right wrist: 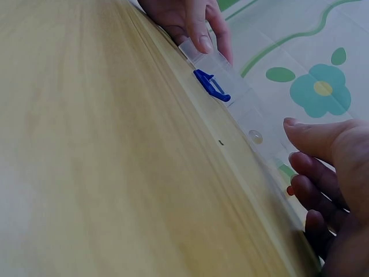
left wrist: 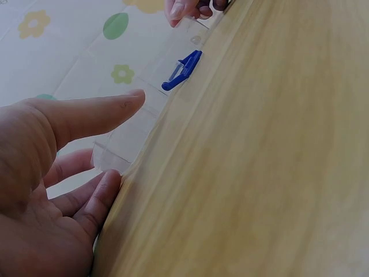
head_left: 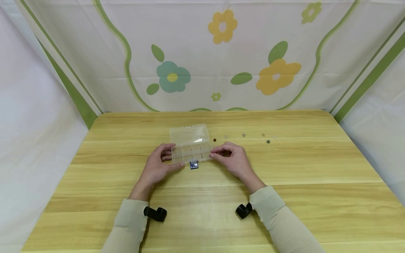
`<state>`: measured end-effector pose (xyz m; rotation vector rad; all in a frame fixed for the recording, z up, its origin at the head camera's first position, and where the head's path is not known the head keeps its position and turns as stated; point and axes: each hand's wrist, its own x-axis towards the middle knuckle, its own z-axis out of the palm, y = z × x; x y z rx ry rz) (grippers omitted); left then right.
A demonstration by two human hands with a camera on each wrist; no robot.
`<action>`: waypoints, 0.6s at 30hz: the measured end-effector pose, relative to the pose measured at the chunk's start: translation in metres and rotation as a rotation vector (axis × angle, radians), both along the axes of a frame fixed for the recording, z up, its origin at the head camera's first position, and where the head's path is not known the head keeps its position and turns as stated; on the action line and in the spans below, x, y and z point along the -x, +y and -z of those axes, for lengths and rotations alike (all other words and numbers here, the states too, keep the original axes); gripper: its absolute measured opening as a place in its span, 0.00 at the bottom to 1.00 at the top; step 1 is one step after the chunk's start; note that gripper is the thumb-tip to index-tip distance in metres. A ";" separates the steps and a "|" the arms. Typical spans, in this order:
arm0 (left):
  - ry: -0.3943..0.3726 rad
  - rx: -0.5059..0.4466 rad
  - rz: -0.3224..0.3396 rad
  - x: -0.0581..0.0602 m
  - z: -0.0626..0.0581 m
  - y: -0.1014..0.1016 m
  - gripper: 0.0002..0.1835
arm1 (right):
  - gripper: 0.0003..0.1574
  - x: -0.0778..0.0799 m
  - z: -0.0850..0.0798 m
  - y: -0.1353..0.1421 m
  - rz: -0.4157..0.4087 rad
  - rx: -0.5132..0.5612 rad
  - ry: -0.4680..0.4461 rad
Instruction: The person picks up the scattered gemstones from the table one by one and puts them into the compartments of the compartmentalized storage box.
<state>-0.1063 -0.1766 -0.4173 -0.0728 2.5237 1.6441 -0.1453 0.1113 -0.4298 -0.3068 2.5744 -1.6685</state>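
A clear plastic compartment box (head_left: pixel 187 153) stands on the table with its hinged lid (head_left: pixel 189 135) raised at the back and a blue latch (left wrist: pixel 183 70) hanging at the front. My left hand (head_left: pixel 157 165) holds the box's left end, thumb along the front edge and fingers round the side. At the right end is my right hand (head_left: pixel 232 160), its thumb and forefinger right at the wall. The right wrist view shows a gap between those fingertips with nothing visible in it. A small clear disc (right wrist: pixel 255 137) shows through the box's front wall near them.
Just behind my right hand lies a small dark red round piece (head_left: pixel 214 140). Further right are several more, among them a grey one (head_left: pixel 244 135), a brownish one (head_left: pixel 263 135) and a dark one (head_left: pixel 268 141). A flowered cloth (head_left: pixel 202 52) hangs behind the wooden table (head_left: pixel 202 218).
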 end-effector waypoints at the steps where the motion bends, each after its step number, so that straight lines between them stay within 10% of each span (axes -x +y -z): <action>1: -0.001 0.000 0.000 0.000 0.000 0.000 0.41 | 0.08 0.000 0.000 0.000 0.001 0.000 0.000; 18: -0.011 -0.008 -0.002 0.000 -0.001 0.000 0.41 | 0.07 0.007 0.000 0.013 0.130 -0.040 0.025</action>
